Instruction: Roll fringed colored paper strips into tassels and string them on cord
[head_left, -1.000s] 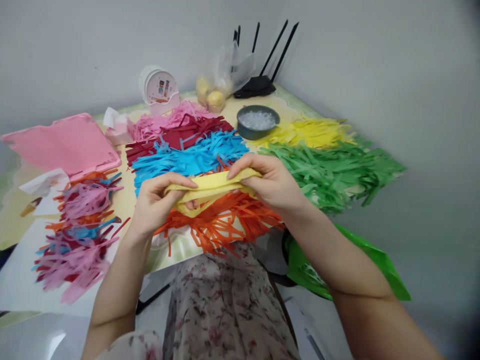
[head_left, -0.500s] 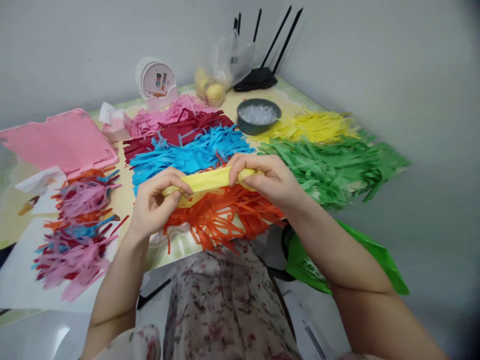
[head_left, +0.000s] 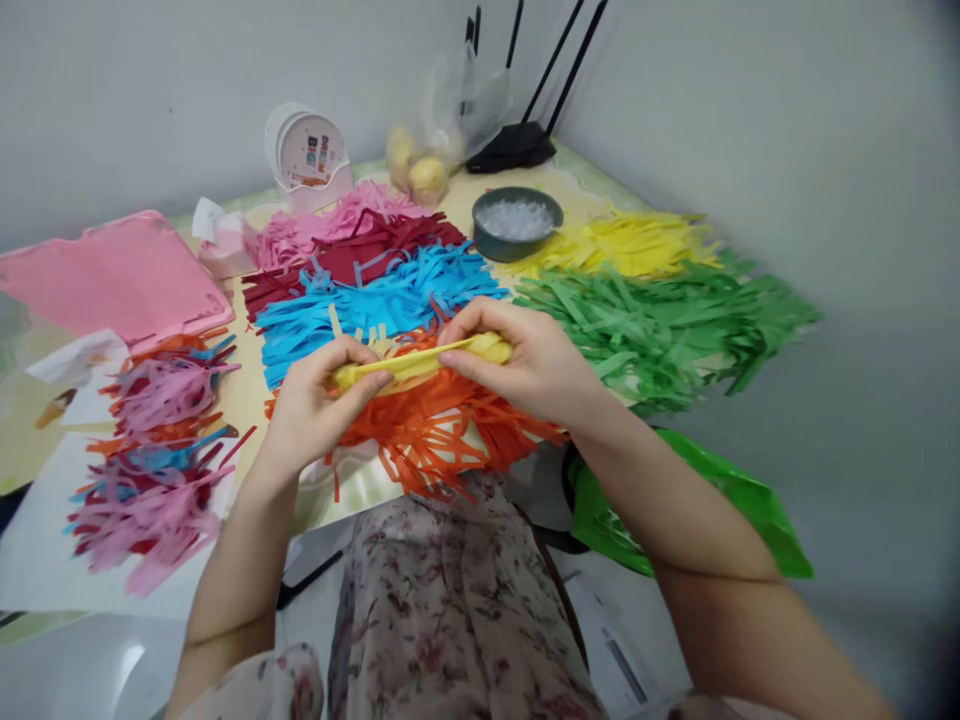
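Observation:
A rolled strip of yellow fringed paper (head_left: 420, 360) is stretched between both hands above a pile of orange paper fringe (head_left: 442, 430). My left hand (head_left: 315, 405) pinches its left end with closed fingers. My right hand (head_left: 525, 360) is wrapped round the thicker right end. Short yellow fringe tips stick up from the roll near the blue paper fringe (head_left: 375, 305).
Fringe piles cover the table: green (head_left: 660, 320), yellow (head_left: 630, 245), dark red (head_left: 375, 250), pink (head_left: 330, 225), and a mixed heap (head_left: 150, 450) at left. A grey bowl of white beads (head_left: 516, 222), a pink tray (head_left: 105, 275), a white tub (head_left: 307, 150), a router (head_left: 517, 150) and a green bag (head_left: 705, 500) lie around.
The yellow paper has been rolled tighter into a thin stick, and both hands have sunk slightly closer to the orange fringe.

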